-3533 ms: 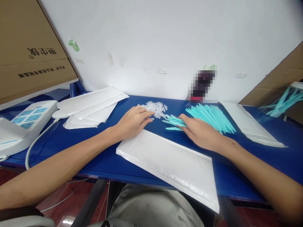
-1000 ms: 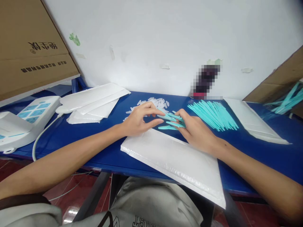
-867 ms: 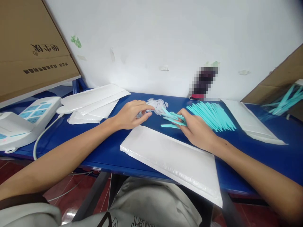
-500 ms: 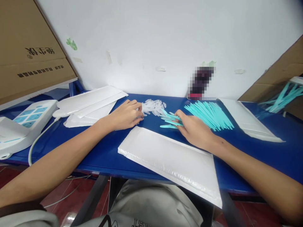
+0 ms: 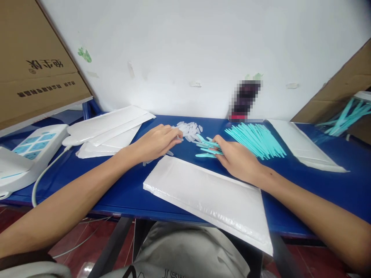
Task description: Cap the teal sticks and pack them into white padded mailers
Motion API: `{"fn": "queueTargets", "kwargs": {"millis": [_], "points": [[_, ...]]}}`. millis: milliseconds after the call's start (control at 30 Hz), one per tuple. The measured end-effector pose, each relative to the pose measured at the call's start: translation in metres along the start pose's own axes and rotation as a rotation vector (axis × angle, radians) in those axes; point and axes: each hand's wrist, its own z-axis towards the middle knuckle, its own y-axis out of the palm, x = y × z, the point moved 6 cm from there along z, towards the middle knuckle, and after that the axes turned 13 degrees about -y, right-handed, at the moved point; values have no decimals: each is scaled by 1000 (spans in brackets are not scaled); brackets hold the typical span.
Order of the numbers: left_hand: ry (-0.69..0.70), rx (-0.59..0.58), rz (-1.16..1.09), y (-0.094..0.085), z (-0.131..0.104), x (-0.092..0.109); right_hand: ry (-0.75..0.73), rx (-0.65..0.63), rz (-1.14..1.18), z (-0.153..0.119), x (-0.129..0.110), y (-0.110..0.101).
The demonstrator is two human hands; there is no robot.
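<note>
My right hand (image 5: 233, 156) is closed around a small bunch of thin teal plastic sticks (image 5: 207, 144), their ends fanned toward the left. Behind it lies a larger pile of similar teal sticks (image 5: 257, 141). My left hand (image 5: 162, 142) is at the near left edge of a heap of small, translucent white oval pieces (image 5: 189, 129). Its thumb and fingers are drawn together; whether a piece is between them is hidden. A few loose white pieces (image 5: 147, 163) lie under and beside that hand. In front of both hands, a white padded envelope (image 5: 205, 193) rests at the table edge.
More white envelopes (image 5: 113, 125) are stacked at the left, near a white power strip (image 5: 37, 144) with its cable. Another envelope (image 5: 310, 146) lies at the right, beside a clear bag of teal sticks (image 5: 348, 117). Cardboard boxes (image 5: 43, 46) flank the blue table (image 5: 124, 193).
My left hand has shifted slightly right, further over the white pieces, uncovering a few loose ones beneath its wrist. My right hand stays nearly still with the teal sticks.
</note>
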Motion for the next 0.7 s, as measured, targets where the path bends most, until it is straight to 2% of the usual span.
{"fn": "queueTargets", "kwargs": {"millis": [100, 167, 233, 333, 533, 700], "points": [[42, 162, -210, -10, -2, 18, 3, 5, 35, 0, -1, 0], [15, 271, -367, -15, -3, 27, -2, 11, 55, 0, -2, 0], [-16, 327, -463, -16, -5, 34, -13, 17, 71, 0, -4, -1], [-32, 324, -503, -13, -5, 40, -28, 28, 91, 0, -6, -1], [-80, 336, -561, -12, -6, 37, -43, 47, 93, -2, -9, -2], [-2, 378, -541, -17, -7, 44, -43, 43, 108, -1, -11, -1]]}}
